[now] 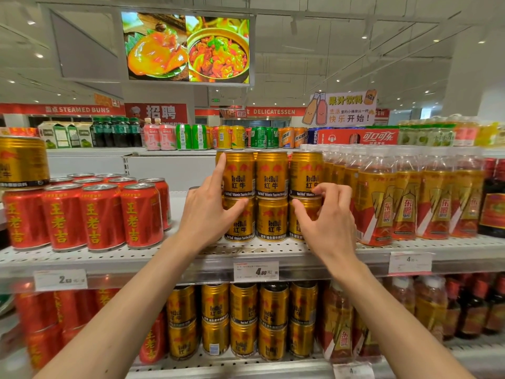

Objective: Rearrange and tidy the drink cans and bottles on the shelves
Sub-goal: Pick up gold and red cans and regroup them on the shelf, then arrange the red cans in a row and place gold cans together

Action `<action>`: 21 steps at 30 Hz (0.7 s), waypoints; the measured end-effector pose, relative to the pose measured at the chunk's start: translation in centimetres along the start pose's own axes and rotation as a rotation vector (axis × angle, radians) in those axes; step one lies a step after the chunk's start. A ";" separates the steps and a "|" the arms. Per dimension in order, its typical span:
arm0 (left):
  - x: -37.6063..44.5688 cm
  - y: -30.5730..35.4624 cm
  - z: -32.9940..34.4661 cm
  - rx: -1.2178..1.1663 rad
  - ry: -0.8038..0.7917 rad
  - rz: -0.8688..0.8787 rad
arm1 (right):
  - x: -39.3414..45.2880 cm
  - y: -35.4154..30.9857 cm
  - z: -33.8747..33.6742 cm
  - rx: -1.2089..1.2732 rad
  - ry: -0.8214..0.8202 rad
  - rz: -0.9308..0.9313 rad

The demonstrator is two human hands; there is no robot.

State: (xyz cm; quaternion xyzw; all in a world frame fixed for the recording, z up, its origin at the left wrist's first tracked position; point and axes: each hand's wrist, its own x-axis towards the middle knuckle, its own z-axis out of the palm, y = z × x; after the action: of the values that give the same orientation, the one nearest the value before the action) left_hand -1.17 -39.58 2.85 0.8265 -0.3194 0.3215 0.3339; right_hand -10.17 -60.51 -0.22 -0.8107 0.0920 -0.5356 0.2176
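Note:
Gold Red Bull cans [272, 196] stand two high in three columns on the top shelf [273, 251]. My left hand [209, 212] lies against the left column, index finger straight up the upper can's side and thumb across the lower can's top. My right hand [325, 214] is at the right column, thumb and curled fingers pinching the lower right can [306, 212] near its rim. Red Wanglaoji cans [90, 214] stand to the left, with a gap of bare shelf between them and the gold stack. Orange Dongpeng bottles [410, 198] crowd the right.
A lone gold can [23, 162] sits on top of the red cans at far left. Dark bottles [494, 198] stand at the far right. The lower shelf [232, 365] holds more gold cans, red cans and bottles. Price tags [255, 271] hang on the shelf edge.

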 end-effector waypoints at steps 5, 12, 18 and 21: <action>0.0 -0.2 0.1 -0.001 0.007 0.002 | 0.4 0.2 0.1 0.020 -0.047 0.060; -0.1 -0.1 0.4 0.042 0.025 0.014 | 0.0 0.0 -0.1 0.063 -0.080 0.071; -1.6 0.0 0.1 0.031 0.121 0.007 | -1.7 0.4 -1.1 0.104 -0.195 0.066; -4.7 0.5 -0.4 -0.019 0.295 0.011 | -3.5 0.4 -2.3 0.161 -0.211 0.022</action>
State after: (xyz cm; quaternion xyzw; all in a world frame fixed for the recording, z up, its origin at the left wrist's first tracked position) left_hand -4.44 -38.09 -0.29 0.7654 -0.2744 0.4381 0.3834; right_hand -13.67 -60.12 -2.51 -0.8413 0.0340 -0.4507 0.2964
